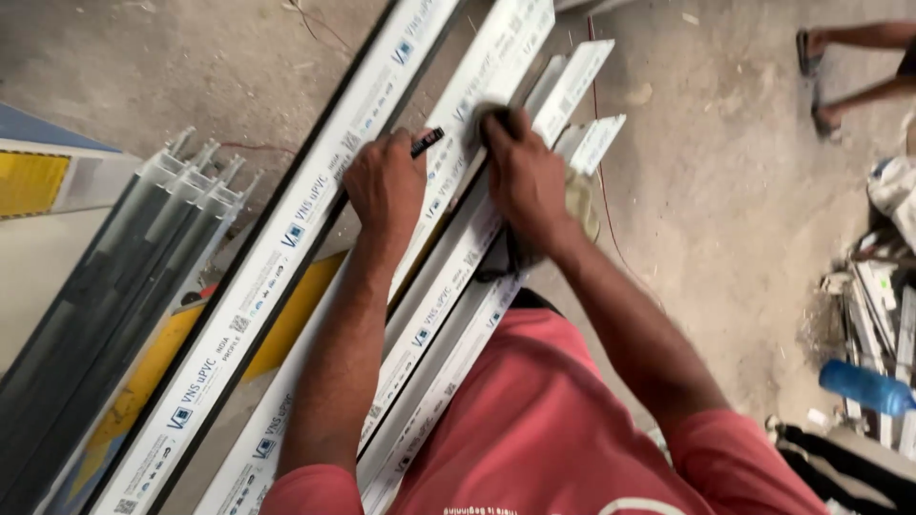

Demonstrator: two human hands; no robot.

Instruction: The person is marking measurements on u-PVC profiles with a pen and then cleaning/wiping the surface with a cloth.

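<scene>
My left hand point(385, 183) fisted round black marker point(426, 142), tip over white profile point(448, 257) for marking. My right hand point(523, 181) pressed flat, fingers together, pinning profile steady against neighbouring lengths point(277, 257).

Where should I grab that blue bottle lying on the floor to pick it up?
Probably around the middle of the blue bottle, coming down from above. It lies on its side on the floor, so its round body faces up. Scrap strips crowd its far side, so the top looks like the freest way in.
</scene>
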